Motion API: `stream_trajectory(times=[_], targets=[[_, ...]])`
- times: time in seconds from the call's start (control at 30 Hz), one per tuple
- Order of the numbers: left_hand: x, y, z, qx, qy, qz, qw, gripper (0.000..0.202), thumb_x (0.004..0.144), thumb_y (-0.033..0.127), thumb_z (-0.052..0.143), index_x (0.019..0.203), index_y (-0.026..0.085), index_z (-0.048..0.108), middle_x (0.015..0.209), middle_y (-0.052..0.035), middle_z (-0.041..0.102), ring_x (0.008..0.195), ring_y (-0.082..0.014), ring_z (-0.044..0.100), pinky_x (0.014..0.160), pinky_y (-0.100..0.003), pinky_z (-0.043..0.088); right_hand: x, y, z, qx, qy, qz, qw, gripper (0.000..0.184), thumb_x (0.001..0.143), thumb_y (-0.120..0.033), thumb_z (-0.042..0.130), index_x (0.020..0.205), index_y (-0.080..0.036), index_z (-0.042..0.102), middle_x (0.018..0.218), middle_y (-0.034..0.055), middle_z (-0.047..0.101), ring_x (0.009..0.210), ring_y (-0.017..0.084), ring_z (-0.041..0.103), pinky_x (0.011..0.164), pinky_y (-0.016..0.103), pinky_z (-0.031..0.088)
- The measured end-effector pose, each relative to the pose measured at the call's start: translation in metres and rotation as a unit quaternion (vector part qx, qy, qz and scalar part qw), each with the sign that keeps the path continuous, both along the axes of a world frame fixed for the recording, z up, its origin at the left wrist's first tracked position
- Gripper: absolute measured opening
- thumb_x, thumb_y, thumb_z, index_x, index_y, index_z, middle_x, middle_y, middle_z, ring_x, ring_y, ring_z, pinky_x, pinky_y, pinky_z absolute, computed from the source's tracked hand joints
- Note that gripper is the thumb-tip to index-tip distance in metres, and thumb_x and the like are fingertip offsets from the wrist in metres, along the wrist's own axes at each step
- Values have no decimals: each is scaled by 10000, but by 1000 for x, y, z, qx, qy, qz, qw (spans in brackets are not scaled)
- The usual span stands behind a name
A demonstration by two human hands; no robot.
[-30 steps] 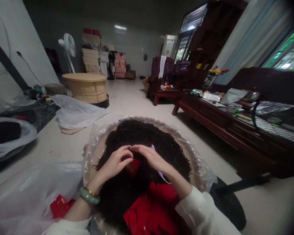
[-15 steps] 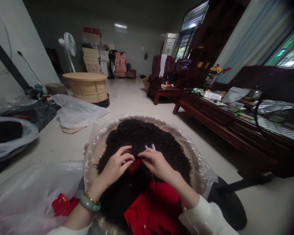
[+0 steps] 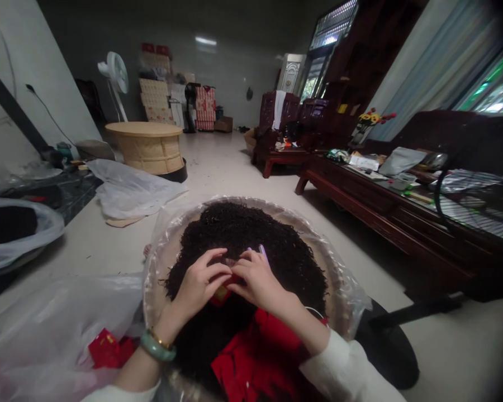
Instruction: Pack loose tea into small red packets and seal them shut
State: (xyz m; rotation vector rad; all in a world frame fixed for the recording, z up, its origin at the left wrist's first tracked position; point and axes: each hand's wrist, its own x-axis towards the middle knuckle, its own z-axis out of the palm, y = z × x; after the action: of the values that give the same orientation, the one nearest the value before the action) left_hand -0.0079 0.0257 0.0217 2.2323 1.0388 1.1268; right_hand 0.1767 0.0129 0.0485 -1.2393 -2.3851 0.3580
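Left hand (image 3: 199, 282) and right hand (image 3: 255, 279), fingers curled and meeting above one red packet (image 3: 221, 296), any pinch impossible to tell, amid dark dried leaves (image 3: 251, 223); apparently packet-handling, next calling for steady fingertips.

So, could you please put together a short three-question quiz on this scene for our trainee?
1. True or false: the green bangle is on the left wrist.
2. Which fills much of the plastic-lined container beneath the left hand and right hand: A) white rice, B) dark strands, C) oranges?
3. Fill in: the white fan stands ____ the round-topped table, as seen from here.

Key: 1. True; 2. B; 3. behind.
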Motion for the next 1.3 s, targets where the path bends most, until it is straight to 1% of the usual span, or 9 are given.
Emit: stream_trajectory(times=[0.07,0.2,0.4,0.63,0.77,0.97,1.07,1.2,1.3], targets=[[1,3,-5,-64,-51,-6,997,203,811,248,616,1007,240,671,1245,-77,602,1132,-236,585,991,-431,465,3,6,-6,-11,17,5,1000,75,847,-234,635,868,-231,707,852,60,702,955,254,514,884,447,374],[-2,7,-21,-259,-114,-27,959,743,638,243,756,1317,223,456,1202,-85,634,1040,-231,632,919,-413,506,10,12,-12,-53,143,-26,988,133,878,-220,588,862,-239,719,810,48,671,867,214,536,811,367,415],[4,-4,-29,-421,-96,-59,900,414,586,244,745,961,128,615,694,22,647,574,-142,593,540,-260,486,12,7,-11,-138,191,4,972,157,876,-249,544,820,-215,686,745,21,629,764,193,565,737,340,442],[11,-16,-29,-450,-126,-64,882,390,575,240,746,934,119,652,669,21,649,574,-124,567,543,-236,442,17,2,4,-266,172,56,947,108,797,-235,618,772,-217,721,743,4,702,688,210,637,674,334,477],[6,-17,-38,-418,-156,-23,894,420,538,253,779,920,118,668,700,20,672,612,-128,573,591,-242,452,22,3,8,-231,224,21,947,105,761,-263,664,823,-255,748,797,-9,732,719,201,660,714,340,497],[3,-20,-45,-404,-192,9,894,410,531,293,794,887,115,691,777,-34,732,673,-173,632,654,-276,493,27,16,-7,-211,350,-97,907,127,697,-286,674,751,-181,722,636,6,675,509,124,575,501,230,465],[2,-22,-49,-389,-219,25,894,408,533,292,801,889,119,702,829,-63,753,726,-206,666,699,-305,520,29,16,-9,-145,349,-124,917,183,747,-312,641,848,-183,721,716,31,694,524,126,566,477,228,449],[3,-26,-51,-364,-254,51,895,384,518,270,810,865,135,712,836,-61,761,776,-223,680,782,-330,528,23,-3,-2,21,267,-38,963,171,833,-320,618,928,-212,711,925,70,711,732,166,615,679,304,497],[7,-30,-49,-350,-254,55,900,364,527,263,799,859,139,717,809,-42,755,757,-211,671,761,-308,525,10,-18,2,88,160,41,982,163,882,-282,583,984,-218,694,896,72,713,819,196,574,782,370,472]])
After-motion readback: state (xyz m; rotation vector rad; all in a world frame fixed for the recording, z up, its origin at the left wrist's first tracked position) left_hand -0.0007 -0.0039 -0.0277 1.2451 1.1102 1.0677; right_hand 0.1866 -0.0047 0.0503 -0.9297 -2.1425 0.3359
